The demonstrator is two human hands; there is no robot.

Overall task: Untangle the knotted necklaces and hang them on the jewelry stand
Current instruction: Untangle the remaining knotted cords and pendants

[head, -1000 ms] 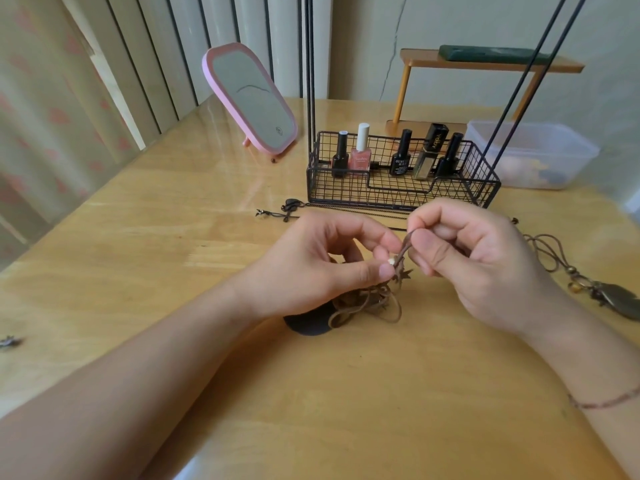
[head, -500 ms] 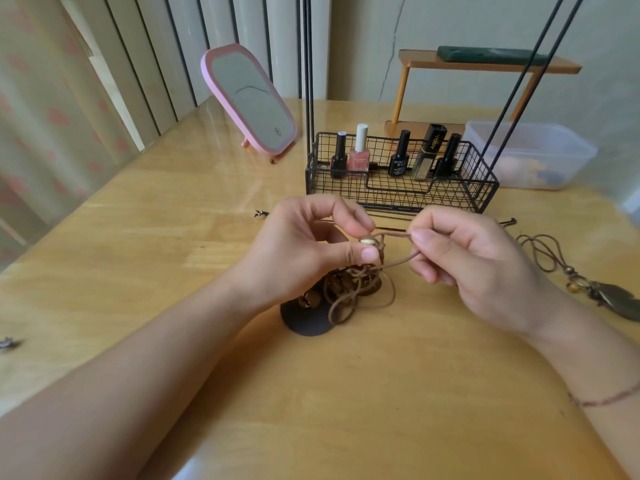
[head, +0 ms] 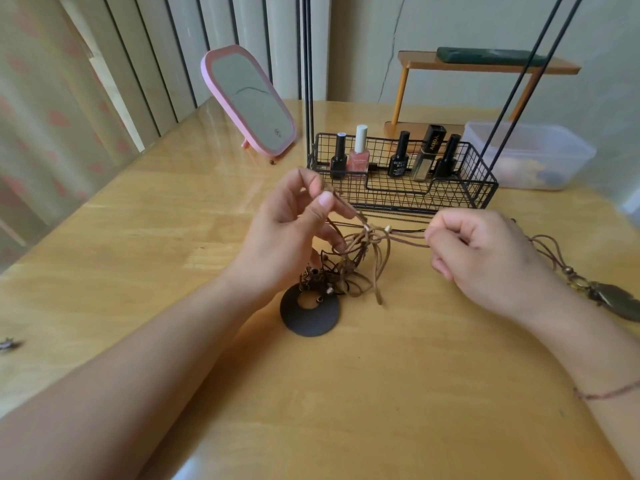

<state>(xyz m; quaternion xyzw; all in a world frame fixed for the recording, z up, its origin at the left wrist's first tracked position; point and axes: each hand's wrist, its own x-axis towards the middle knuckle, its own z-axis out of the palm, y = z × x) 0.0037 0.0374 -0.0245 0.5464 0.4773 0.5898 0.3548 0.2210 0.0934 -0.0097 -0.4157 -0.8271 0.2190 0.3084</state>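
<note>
The left hand (head: 284, 233) pinches a brown cord up at ten o'clock from the knot (head: 370, 233), while the right hand (head: 485, 258) pinches strands at three o'clock. Likely they pull opposite ways to open the tangle. The necklaces (head: 346, 268) hang between them, the black ring pendant (head: 310, 311) resting on the table (head: 381, 393) as an anchor. The jewelry stand (head: 405, 174) waits at twelve o'clock, nothing hung.

The left hand (head: 287, 233) and right hand (head: 485, 258) each pinch brown cord of the knotted necklaces (head: 360, 258), stretched between them above the table (head: 173, 237). A dark ring pendant (head: 309, 315) lies flat below. The jewelry stand (head: 405, 188) stands behind.
</note>
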